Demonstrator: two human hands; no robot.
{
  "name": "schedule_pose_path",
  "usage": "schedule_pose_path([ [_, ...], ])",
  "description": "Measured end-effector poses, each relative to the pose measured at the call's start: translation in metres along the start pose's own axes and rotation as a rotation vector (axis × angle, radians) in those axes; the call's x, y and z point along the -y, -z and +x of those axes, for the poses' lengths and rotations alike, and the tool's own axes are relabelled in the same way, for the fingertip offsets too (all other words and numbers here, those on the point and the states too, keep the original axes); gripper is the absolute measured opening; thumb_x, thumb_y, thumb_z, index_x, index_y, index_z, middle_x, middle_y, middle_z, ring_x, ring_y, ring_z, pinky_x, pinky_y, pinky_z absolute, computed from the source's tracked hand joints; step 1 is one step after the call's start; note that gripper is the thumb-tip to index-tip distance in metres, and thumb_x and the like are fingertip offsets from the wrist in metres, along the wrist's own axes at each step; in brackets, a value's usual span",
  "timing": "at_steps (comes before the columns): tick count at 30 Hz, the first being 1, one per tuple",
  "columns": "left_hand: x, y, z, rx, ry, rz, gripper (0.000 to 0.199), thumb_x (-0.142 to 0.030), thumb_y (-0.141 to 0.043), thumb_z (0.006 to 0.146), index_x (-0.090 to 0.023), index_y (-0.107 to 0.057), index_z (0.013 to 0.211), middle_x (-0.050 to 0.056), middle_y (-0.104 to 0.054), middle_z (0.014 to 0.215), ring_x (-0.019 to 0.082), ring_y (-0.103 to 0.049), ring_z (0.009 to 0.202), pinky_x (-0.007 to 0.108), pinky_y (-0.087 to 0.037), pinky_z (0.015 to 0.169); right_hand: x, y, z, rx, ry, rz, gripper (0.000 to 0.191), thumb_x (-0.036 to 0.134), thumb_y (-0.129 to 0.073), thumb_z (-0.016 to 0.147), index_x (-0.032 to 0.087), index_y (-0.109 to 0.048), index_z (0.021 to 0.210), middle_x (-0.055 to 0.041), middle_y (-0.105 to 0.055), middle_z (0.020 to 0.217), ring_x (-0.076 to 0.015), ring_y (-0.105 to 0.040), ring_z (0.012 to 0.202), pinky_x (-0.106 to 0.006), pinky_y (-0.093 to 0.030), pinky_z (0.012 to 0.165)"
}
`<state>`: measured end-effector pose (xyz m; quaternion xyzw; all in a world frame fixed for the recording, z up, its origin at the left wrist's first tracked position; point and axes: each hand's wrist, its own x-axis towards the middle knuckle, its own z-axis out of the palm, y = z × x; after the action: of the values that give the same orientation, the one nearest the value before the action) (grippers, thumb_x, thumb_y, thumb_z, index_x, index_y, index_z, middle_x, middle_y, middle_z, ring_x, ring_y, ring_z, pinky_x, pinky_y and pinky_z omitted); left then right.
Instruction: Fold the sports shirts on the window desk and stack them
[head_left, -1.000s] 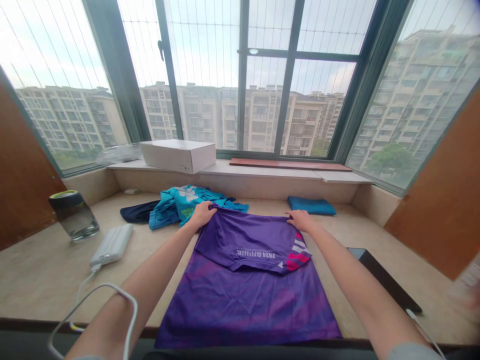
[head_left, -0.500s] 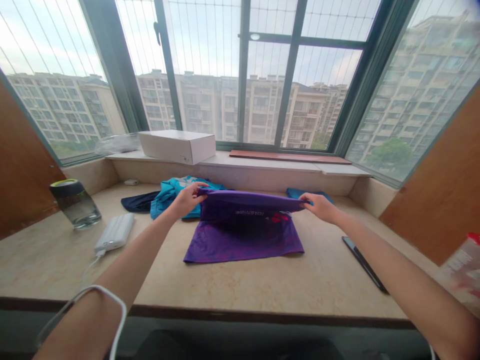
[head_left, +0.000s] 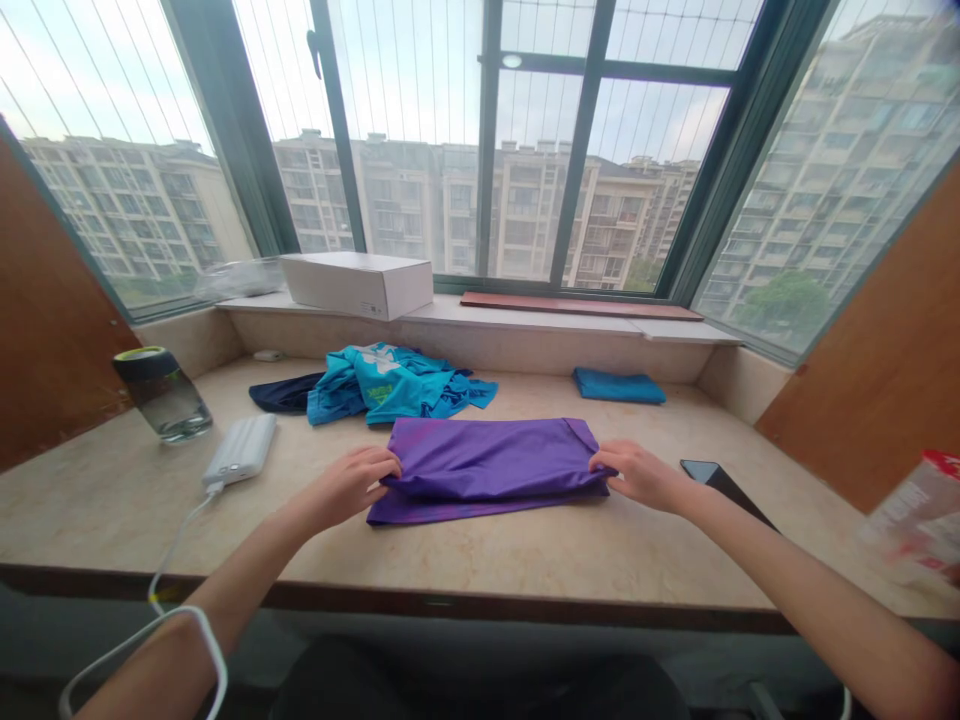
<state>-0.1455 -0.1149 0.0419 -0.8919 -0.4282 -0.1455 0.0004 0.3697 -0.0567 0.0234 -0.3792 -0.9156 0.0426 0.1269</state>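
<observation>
A purple shirt (head_left: 491,460) lies folded over on itself on the beige stone counter, its front edge showing as a thin strip below the upper layer. My left hand (head_left: 364,478) pinches the near left corner of that upper layer. On the opposite side, my right hand (head_left: 630,475) grips its near right corner. Behind the purple cloth is a crumpled pile of turquoise clothing (head_left: 397,385) with a white and green print. A dark navy piece (head_left: 281,396) sticks out at the pile's left. Back right rests a neatly folded blue cloth (head_left: 619,385).
To the left stand a water bottle (head_left: 163,395) and a white power bank (head_left: 241,448) with a cable running towards my left arm. A dark phone (head_left: 724,490) lies by my right forearm, near a plastic bag (head_left: 915,515). A white box (head_left: 356,284) sits on the window ledge.
Both hands have come down and towards me, bringing the raised edge of the purple shirt over its near part. The turquoise pile and folded blue cloth behind are now more exposed.
</observation>
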Motion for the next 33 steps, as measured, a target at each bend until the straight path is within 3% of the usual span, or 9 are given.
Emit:
schedule_pose_path([
  [4,-0.007,-0.005,-0.018,0.045,-0.074,-0.02,0.014,-0.027,-0.065,0.091,-0.027,-0.073,0.102,0.003,-0.073,0.115,0.021,-0.067,0.109,0.036,-0.043,0.109,0.005,-0.001,-0.015,0.094,0.05,-0.006,0.02,0.014,-0.06,0.085,0.025,-0.069,0.099,-0.0045,-0.069,0.1,-0.0229,-0.063,0.097,-0.039,-0.044,0.094],
  [6,-0.012,-0.006,-0.023,0.058,-0.083,-0.008,0.016,-0.032,-0.067,0.091,-0.027,-0.073,0.105,0.004,-0.072,0.119,0.022,-0.067,0.111,0.038,-0.043,0.111,0.007,0.002,-0.016,0.087,0.05,0.006,0.012,0.025,-0.058,0.092,0.025,-0.069,0.096,-0.005,-0.07,0.099,-0.0226,-0.063,0.095,-0.04,-0.044,0.095],
  [8,-0.016,-0.008,-0.027,0.059,-0.082,0.009,0.023,-0.035,-0.068,0.091,-0.027,-0.072,0.113,0.005,-0.072,0.121,0.023,-0.066,0.113,0.039,-0.045,0.11,0.007,0.004,-0.009,0.036,0.001,-0.01,0.018,0.031,-0.053,0.098,0.024,-0.069,0.095,-0.0059,-0.07,0.1,-0.0225,-0.064,0.095,-0.039,-0.046,0.093],
  [11,-0.022,-0.01,-0.03,0.032,-0.105,0.013,0.026,-0.034,-0.065,0.094,-0.028,-0.072,0.118,0.006,-0.072,0.118,0.023,-0.067,0.111,0.035,-0.05,0.104,0.003,-0.001,0.016,-0.051,-0.137,-0.099,0.021,0.032,-0.052,0.099,0.024,-0.071,0.102,-0.0085,-0.071,0.108,-0.0243,-0.065,0.102,-0.038,-0.047,0.095],
  [16,-0.034,-0.011,-0.033,-0.02,-0.178,0.056,0.021,-0.024,-0.055,0.1,-0.025,-0.075,0.108,0.006,-0.073,0.107,0.021,-0.068,0.102,0.033,-0.053,0.097,-0.004,-0.026,0.07,-0.058,-0.395,-0.194,0.026,0.032,-0.06,0.094,0.02,-0.073,0.114,-0.0134,-0.07,0.117,-0.028,-0.063,0.113,-0.039,-0.044,0.102],
  [21,-0.045,-0.008,-0.044,-0.036,-0.233,0.13,0.023,-0.017,-0.051,0.1,-0.023,-0.072,0.105,0.007,-0.073,0.101,0.02,-0.067,0.095,0.033,-0.053,0.092,-0.019,-0.035,0.103,-0.084,-0.54,-0.144,0.026,0.031,-0.054,0.096,0.019,-0.077,0.1,-0.0136,-0.075,0.108,-0.026,-0.069,0.104,-0.034,-0.048,0.091],
  [27,-0.037,-0.008,-0.058,-0.021,-0.211,0.127,0.023,-0.012,-0.049,0.1,-0.021,-0.069,0.099,0.007,-0.071,0.102,0.02,-0.067,0.094,0.032,-0.053,0.091,-0.061,-0.02,0.101,-0.102,-0.788,-0.042,0.035,0.034,-0.05,0.093,0.016,-0.079,0.087,-0.0164,-0.078,0.091,-0.0279,-0.074,0.088,-0.03,-0.051,0.07],
  [30,-0.032,-0.009,-0.061,-0.031,-0.21,0.124,0.023,-0.011,-0.048,0.099,-0.021,-0.069,0.102,0.007,-0.071,0.106,0.02,-0.067,0.098,0.032,-0.052,0.092,-0.075,-0.017,0.093,-0.084,-0.842,-0.011,0.029,0.033,-0.059,0.087,0.012,-0.079,0.086,-0.0204,-0.077,0.089,-0.0315,-0.074,0.086,-0.034,-0.053,0.07],
  [33,-0.031,-0.01,-0.062,-0.028,-0.203,0.13,0.025,-0.009,-0.049,0.098,-0.022,-0.069,0.104,0.007,-0.072,0.108,0.021,-0.067,0.101,0.032,-0.053,0.093,-0.078,-0.02,0.089,-0.082,-0.789,0.041,0.024,0.03,-0.063,0.085,0.014,-0.079,0.095,-0.0167,-0.078,0.097,-0.0276,-0.074,0.092,-0.031,-0.053,0.077],
])
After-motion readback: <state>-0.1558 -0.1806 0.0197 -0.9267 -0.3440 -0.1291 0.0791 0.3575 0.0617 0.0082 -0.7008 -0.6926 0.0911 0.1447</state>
